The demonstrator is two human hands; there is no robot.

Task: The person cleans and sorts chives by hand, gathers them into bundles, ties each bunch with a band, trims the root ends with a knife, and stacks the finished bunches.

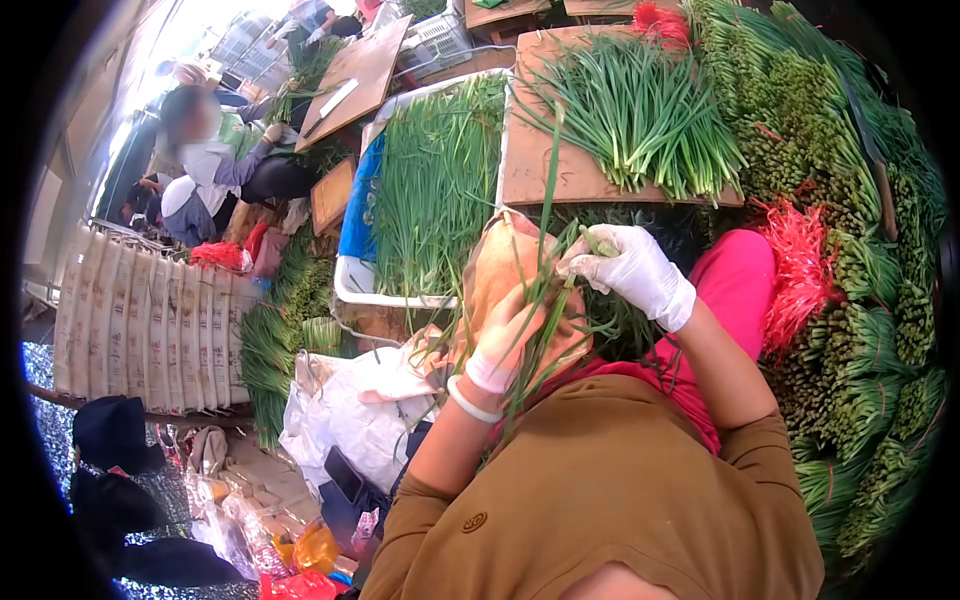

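Note:
My left hand (pixel 505 340) is closed round several long green chives (pixel 553 190) that stand up past the fingers and hang down over the wrist. It wears a pale glove or wrist cover and a white bangle (pixel 472 400). My right hand (pixel 632 272), in a thin white glove, pinches green leaf pieces (pixel 597 243) beside the upper part of the chives. Both hands are above my lap, in front of an orange-brown cloth (pixel 505 255). Just beyond them, a white-rimmed tray (pixel 393 299) holds loose chives. A pile of trimmed chives (pixel 650 110) lies on a wooden board (pixel 545 165).
Stacked chive bundles (pixel 850 300) rise at my right, with red ties (pixel 800 270) among them. At left stand a pale slatted panel (pixel 150 325) and more bundles (pixel 265 360). A phone (pixel 344 475) lies near my left elbow. Another person (pixel 225 150) sits at the far left.

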